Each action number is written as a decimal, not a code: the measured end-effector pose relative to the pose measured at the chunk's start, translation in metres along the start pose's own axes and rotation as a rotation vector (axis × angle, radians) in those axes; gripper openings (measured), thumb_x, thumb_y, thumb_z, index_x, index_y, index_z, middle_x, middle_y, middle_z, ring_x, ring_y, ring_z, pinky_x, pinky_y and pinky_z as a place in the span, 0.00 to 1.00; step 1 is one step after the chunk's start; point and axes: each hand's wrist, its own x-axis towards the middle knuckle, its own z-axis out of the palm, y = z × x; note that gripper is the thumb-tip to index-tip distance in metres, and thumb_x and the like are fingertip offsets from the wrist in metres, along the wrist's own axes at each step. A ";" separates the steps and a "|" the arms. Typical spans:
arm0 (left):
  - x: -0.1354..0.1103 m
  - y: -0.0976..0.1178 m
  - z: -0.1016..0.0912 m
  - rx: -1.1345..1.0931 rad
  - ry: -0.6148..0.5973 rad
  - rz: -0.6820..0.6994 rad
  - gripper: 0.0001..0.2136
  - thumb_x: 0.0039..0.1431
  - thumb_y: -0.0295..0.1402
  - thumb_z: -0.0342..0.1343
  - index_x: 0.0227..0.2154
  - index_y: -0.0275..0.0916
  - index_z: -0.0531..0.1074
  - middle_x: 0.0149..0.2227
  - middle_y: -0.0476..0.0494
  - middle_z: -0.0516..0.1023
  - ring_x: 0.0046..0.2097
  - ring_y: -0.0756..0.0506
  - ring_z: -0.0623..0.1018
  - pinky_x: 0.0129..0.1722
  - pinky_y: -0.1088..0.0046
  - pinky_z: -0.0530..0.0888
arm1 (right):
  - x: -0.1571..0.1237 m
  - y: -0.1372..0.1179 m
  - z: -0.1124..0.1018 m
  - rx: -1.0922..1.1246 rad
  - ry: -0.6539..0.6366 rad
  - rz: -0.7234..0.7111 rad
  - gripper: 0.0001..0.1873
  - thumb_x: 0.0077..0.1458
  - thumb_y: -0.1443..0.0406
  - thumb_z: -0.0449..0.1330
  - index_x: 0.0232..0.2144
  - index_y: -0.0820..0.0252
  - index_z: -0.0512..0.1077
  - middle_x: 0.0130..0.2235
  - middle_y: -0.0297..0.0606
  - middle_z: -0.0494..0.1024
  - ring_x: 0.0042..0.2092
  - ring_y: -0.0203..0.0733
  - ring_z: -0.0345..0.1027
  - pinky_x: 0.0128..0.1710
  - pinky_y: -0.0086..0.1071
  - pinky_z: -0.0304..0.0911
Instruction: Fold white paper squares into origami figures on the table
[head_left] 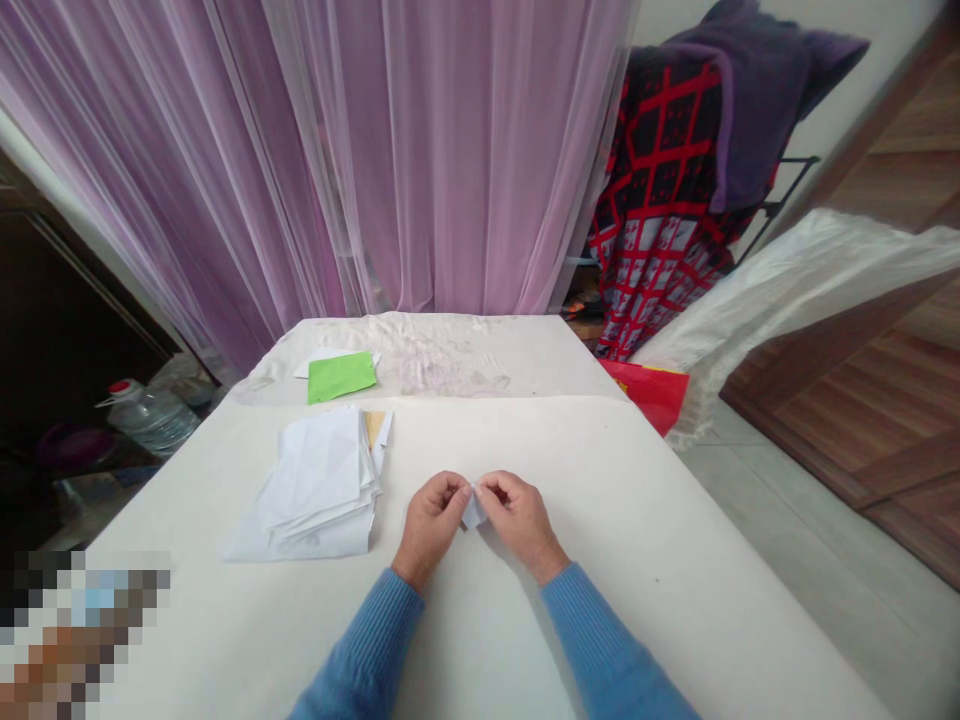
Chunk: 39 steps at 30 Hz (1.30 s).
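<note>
Between my two hands is a small piece of white paper [473,513], partly hidden by the fingers. My left hand [433,522] pinches its left side between thumb and forefinger. On the other side my right hand [523,520] grips the paper in the same kind of pinch, and the fingertips of both hands nearly meet. The paper is held just above the white tabletop [622,560]. Left of my hands lies a stack of white paper sheets [319,470], with a tan piece [375,427] showing at its right edge.
Behind the stack lies a green sheet of paper [341,377] over a white one. Purple curtains [450,150] hang beyond the table's far edge. A red bag [652,390] and a sheer white cloth [810,280] are at the right. A water jug [154,418] stands at the left.
</note>
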 end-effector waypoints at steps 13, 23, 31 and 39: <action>0.002 -0.005 0.000 -0.028 0.028 0.002 0.11 0.51 0.40 0.58 0.25 0.37 0.69 0.20 0.55 0.65 0.23 0.54 0.66 0.22 0.79 0.66 | -0.001 0.002 0.001 0.015 0.006 -0.003 0.11 0.55 0.61 0.55 0.26 0.59 0.72 0.26 0.33 0.74 0.28 0.35 0.66 0.29 0.26 0.61; 0.003 -0.005 -0.002 -0.030 0.064 0.016 0.11 0.51 0.41 0.58 0.25 0.37 0.69 0.21 0.54 0.66 0.24 0.54 0.66 0.24 0.79 0.65 | -0.002 0.004 0.001 0.033 -0.001 0.013 0.11 0.56 0.61 0.55 0.26 0.59 0.72 0.26 0.34 0.74 0.29 0.35 0.66 0.30 0.26 0.61; 0.005 -0.006 -0.002 -0.003 0.076 0.019 0.14 0.53 0.45 0.56 0.27 0.38 0.67 0.22 0.55 0.64 0.25 0.53 0.65 0.25 0.79 0.64 | -0.002 0.007 -0.001 0.075 0.006 0.035 0.11 0.55 0.60 0.55 0.26 0.59 0.72 0.26 0.33 0.74 0.28 0.35 0.66 0.29 0.26 0.61; 0.003 -0.009 -0.002 0.058 -0.009 0.021 0.14 0.53 0.44 0.57 0.31 0.37 0.71 0.24 0.52 0.70 0.26 0.52 0.69 0.26 0.77 0.67 | -0.001 0.004 -0.002 0.032 -0.002 -0.031 0.10 0.56 0.61 0.55 0.26 0.58 0.72 0.27 0.34 0.75 0.30 0.36 0.67 0.31 0.26 0.61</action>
